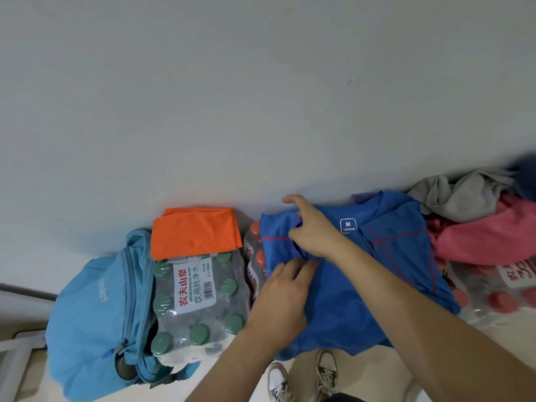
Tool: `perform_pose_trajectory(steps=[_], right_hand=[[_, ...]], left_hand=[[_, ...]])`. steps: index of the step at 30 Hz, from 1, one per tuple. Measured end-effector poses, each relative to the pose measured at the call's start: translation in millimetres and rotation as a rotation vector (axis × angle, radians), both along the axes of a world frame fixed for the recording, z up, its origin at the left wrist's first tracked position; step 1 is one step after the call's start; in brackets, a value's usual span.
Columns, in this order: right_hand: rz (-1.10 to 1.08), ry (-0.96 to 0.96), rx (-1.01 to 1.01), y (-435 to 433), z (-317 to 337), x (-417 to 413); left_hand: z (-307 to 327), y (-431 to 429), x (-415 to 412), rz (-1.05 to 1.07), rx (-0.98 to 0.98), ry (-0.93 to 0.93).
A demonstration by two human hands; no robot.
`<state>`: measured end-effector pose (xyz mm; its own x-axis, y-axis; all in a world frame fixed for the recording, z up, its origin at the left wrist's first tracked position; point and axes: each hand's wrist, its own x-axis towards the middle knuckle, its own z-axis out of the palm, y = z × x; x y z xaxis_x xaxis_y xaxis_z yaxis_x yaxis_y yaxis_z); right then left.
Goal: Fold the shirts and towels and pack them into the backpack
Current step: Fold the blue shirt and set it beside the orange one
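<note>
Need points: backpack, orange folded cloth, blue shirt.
backpack [95, 309], head view, front panel beside the logo.
orange folded cloth [194, 232], head view, middle of its top face.
blue shirt [333, 320], head view, bare fabric below the forearm.

Floor [365, 369] w/ backpack [95, 314], bottle packs [200, 309]

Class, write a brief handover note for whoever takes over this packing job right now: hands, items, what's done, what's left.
Left hand presses flat on the royal-blue shirt; right hand pinches its sleeve fold.
Folded orange fabric piece lies on the green-capped bottle pack, beside the light-blue backpack.
Done: orange piece folded. Left: finish the blue shirt, fold the crumpled grey garment and pink garment, pack everything.
</note>
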<state>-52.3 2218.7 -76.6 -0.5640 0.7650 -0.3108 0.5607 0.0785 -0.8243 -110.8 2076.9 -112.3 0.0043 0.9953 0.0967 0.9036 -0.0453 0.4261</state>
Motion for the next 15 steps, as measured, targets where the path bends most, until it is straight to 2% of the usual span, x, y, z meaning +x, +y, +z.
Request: perform_pose_trajectory(steps=[2, 4, 7, 10, 12, 15], right_hand=[[-0.005, -0.038, 0.094, -4.1, -5.3, 1.0], [-0.032, -0.038, 0.131, -7.1, -9.3, 4.4], [-0.024, -0.076, 0.168, -11.8, -14.4, 7.9], [-0.024, -0.143, 0.257, -14.6, -21.4, 9.3], [-0.064, -0.140, 0.304, -14.4, -25.0, 10.6], [-0.096, -0.092, 0.343, -18.4, -26.3, 14.0]], left_hand=[[-1.7, -0.2, -0.8, -0.047, -0.057, -0.043], [4.7, 0.1, -4.3, -0.063, -0.099, -0.195], [18.3, 2.2, -18.3, 0.036, -0.016, -0.375], [32.0, 24.4, -49.3, 0.232, 0.102, -0.288], [37.3, 51.2, -70.6, 0.198, 0.001, -0.141], [35.5, 84.1, -85.7, 0.030, -0.259, 0.011]])
